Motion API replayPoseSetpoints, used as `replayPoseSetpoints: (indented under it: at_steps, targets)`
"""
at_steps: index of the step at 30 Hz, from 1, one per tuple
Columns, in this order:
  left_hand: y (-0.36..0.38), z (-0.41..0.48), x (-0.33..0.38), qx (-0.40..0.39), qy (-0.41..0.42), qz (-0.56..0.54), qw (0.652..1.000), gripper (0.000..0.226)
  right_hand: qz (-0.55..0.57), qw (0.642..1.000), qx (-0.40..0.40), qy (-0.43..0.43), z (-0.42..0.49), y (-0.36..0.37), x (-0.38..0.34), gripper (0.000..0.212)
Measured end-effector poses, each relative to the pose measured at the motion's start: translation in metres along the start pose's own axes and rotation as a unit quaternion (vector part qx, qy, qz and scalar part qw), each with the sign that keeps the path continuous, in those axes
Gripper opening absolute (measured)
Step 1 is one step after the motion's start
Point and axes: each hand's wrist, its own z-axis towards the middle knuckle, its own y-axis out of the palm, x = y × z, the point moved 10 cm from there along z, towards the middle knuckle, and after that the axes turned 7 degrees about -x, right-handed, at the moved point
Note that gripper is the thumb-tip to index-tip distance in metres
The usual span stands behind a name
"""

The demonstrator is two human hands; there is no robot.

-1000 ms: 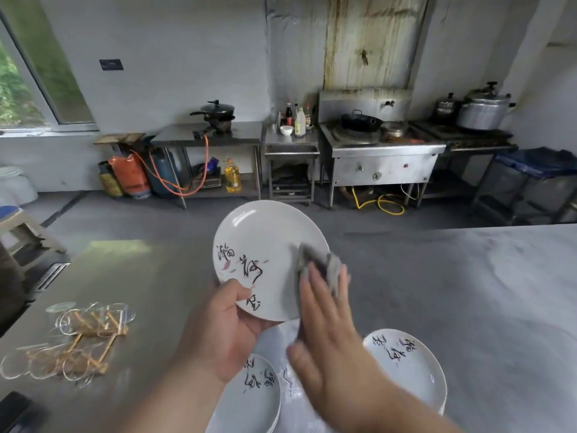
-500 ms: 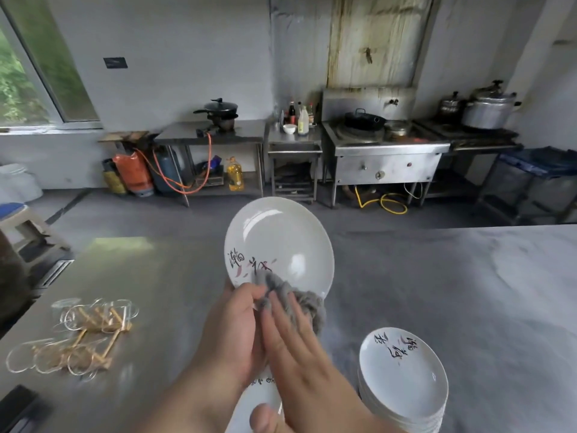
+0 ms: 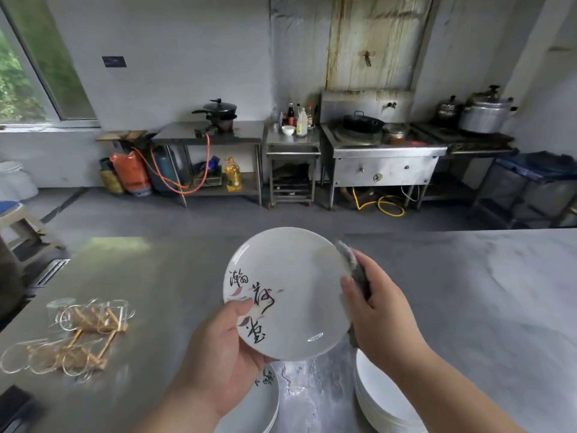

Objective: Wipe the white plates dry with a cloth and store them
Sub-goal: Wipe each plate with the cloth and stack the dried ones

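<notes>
The cloth (image 3: 352, 261), pinched by the right hand (image 3: 381, 310), was moved to the rim of the plate (image 3: 290, 285), which was gripped by the left hand (image 3: 218, 348); the face was judged dry.

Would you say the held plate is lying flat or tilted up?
Tilted up: the plate faces the camera, left hand gripping its edge.

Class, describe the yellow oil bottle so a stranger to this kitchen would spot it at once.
Find the steel table at the back wall with a black pot on top. The oil bottle stands at the right end of its lower shelf. It is the only clear, yellow-filled bottle there; the orange cylinder further left is opaque.
</notes>
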Motion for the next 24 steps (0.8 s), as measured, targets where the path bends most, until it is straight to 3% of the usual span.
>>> replayPoseSetpoints:
  at_steps: [3, 5, 6, 9, 10, 11, 13, 14, 17, 19, 21, 24]
  targets:
    - [-0.011, 0.0, 0.001, 0.025, -0.022, 0.058, 0.998, 0.034, -0.003, 0.994, -0.058, 0.089, -0.003, 0.005, 0.013, 0.018]
    - [-0.022, -0.001, 0.005, 0.07, -0.046, 0.172, 0.982, 0.04, -0.059, 0.988, -0.096, 0.106, -0.006, 0.008, 0.012, 0.016]
    - [-0.03, -0.002, 0.01, 0.1, -0.061, 0.276, 0.954, 0.053, -0.11, 0.983, -0.099, 0.107, -0.004, 0.005, 0.012, 0.017]
    - [-0.039, -0.001, 0.023, 0.132, -0.108, 0.569, 0.805, 0.088, -0.218, 0.963, -0.116, 0.106, 0.005, -0.004, 0.016, 0.022]
    - [-0.044, -0.001, 0.022, 0.13, -0.126, 0.607, 0.774, 0.094, -0.233, 0.959, -0.124, 0.102, 0.007, -0.006, 0.015, 0.022]
    - [-0.048, -0.001, 0.017, 0.12, -0.153, 0.604, 0.773, 0.098, -0.233, 0.959, -0.13, 0.095, 0.008, -0.007, 0.014, 0.021]
    - [-0.049, -0.007, -0.003, 0.072, -0.203, 0.496, 0.841, 0.098, -0.169, 0.975, -0.129, 0.066, 0.006, -0.005, 0.007, 0.014]
    - [-0.048, -0.008, -0.014, 0.039, -0.223, 0.426, 0.876, 0.109, -0.144, 0.982, -0.117, 0.036, 0.005, -0.006, 0.002, 0.011]
    - [-0.037, 0.001, -0.026, -0.006, -0.234, 0.254, 0.938, 0.134, -0.207, 0.968, -0.012, -0.142, -0.004, -0.023, -0.031, 0.011]
    - [-0.026, 0.005, -0.026, 0.015, -0.223, 0.127, 0.966, 0.118, -0.214, 0.949, 0.022, -0.229, -0.01, -0.027, -0.047, 0.028]
    - [-0.02, 0.009, -0.018, 0.038, -0.175, 0.015, 0.984, 0.076, -0.234, 0.927, 0.005, -0.293, -0.017, -0.02, -0.056, 0.042]
    - [-0.022, 0.014, 0.004, 0.046, -0.105, -0.011, 0.993, 0.056, -0.299, 0.895, -0.022, -0.331, -0.026, -0.01, -0.056, 0.044]
